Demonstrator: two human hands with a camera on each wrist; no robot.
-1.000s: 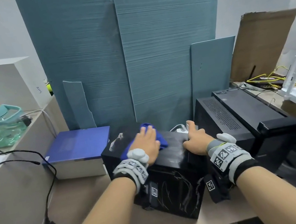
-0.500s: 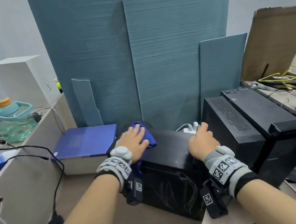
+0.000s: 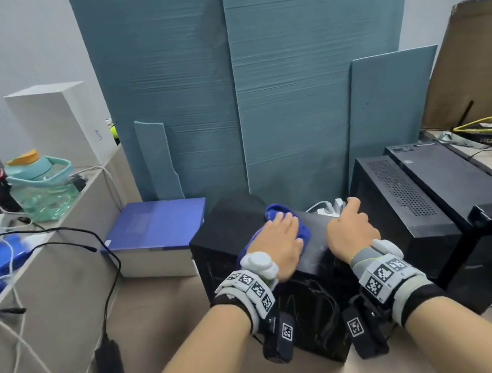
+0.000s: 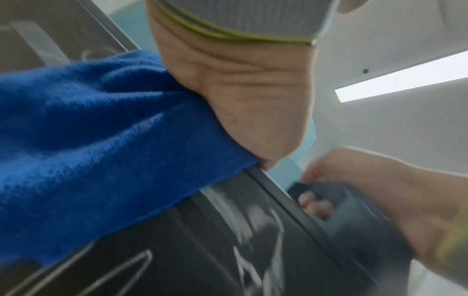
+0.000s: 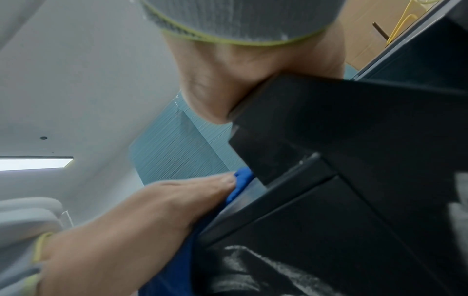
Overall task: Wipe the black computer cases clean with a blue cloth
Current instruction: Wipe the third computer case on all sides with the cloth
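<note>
A black computer case [image 3: 231, 221] stands on the desk in front of me, with white scribble marks on its front [image 4: 202, 250]. My left hand [image 3: 282, 238] lies flat on a blue cloth [image 3: 305, 231] and presses it on the case's top. The cloth [image 4: 101, 140] hangs over the front edge under my left hand [image 4: 240, 100]. My right hand [image 3: 351, 227] grips the case's top right edge, fingers curled over it. In the right wrist view my right hand [image 5: 240, 70] sits on the case [image 5: 354, 160], beside my left hand [image 5: 152, 210] and the cloth [image 5: 241, 180].
Two more black cases [image 3: 400, 194] [image 3: 449, 173] lie close on the right. Teal foam boards [image 3: 223, 93] lean against the wall behind, with a white power strip [image 3: 328, 208] below. A blue box [image 3: 160, 225] sits left, beside a power adapter [image 3: 108, 366] and a water jug [image 3: 41, 186].
My left hand slid the cloth to the case's far left, then back right towards the middle of the top. My right hand kept its grip on the right edge.
</note>
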